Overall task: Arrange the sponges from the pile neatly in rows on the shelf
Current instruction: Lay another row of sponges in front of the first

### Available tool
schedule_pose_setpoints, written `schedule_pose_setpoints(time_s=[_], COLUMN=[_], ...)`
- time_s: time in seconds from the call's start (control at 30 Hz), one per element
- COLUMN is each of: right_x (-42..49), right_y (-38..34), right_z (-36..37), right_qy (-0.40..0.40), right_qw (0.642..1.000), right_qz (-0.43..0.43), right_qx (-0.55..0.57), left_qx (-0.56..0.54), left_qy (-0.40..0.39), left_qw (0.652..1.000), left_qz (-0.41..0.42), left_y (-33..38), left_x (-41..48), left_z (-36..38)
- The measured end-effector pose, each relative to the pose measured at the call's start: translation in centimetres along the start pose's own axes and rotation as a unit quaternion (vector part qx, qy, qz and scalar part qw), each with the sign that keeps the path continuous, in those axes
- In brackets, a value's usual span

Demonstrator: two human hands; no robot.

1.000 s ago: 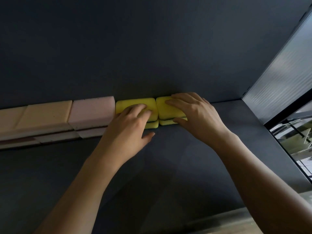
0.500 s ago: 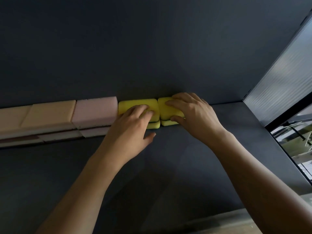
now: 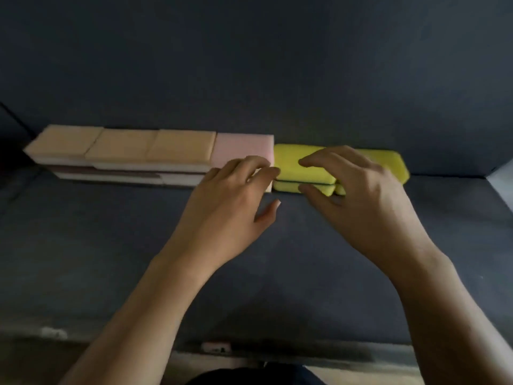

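Two bare forearms cross the front lip of the dark shelf (image 3: 111, 259), where a small pale label (image 3: 216, 347) sits, too blurred to read. Farther in, the left hand (image 3: 227, 209) hangs palm down with loosely curved fingers and the thumb spread wide, gripping nothing; its fingertips are at the lower front corner of the pink sponge (image 3: 241, 147). Just beside it, the right hand (image 3: 361, 201) arches over the yellow sponges (image 3: 291, 168), index finger above the top one and thumb at the front of the lower one, but motion blur hides whether they pinch the stack or merely hover. The yellow sponges lie two high in two side-by-side stacks, touching the pink sponge on its right. Left of the pink sponge, three tan sponges (image 3: 125, 145) top a layered row. The whole line sits against the dark back wall (image 3: 249, 65).
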State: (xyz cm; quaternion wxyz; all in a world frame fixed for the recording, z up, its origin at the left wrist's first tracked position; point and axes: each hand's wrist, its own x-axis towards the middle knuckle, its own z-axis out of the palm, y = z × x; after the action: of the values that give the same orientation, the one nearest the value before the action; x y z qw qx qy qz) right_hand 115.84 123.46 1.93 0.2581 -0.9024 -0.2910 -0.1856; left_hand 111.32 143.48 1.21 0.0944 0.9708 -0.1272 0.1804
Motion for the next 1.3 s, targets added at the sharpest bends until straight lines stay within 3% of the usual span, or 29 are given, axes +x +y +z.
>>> schedule_pose_setpoints(time_s=[0.4, 0.77, 1.03, 1.3], right_x=[1.0, 1.3, 3.3, 10.0], right_y=[-21.1, -38.2, -42.9, -44.1], right_z=[11.7, 20.3, 23.4, 26.4], right_qy=[-0.104, -0.145, -0.169, -0.166], right_qw=[0.986, 0.971, 0.963, 0.954], right_qz=[-0.114, -0.170, -0.193, -0.233], right_qx=[0.063, 0.084, 0.088, 0.087], left_qx=[0.075, 0.107, 0.104, 0.127], left_qy=[-0.005, 0.005, 0.014, 0.029], left_qw=[0.976, 0.949, 0.939, 0.934], left_qz=[-0.203, -0.295, -0.327, -0.332], left_y=[-13.3, -23.4, -28.2, -33.4], left_x=[-18.9, -32.2, -34.6, -31.6], left_z=[-8.6, -15.1, -16.9, -17.6])
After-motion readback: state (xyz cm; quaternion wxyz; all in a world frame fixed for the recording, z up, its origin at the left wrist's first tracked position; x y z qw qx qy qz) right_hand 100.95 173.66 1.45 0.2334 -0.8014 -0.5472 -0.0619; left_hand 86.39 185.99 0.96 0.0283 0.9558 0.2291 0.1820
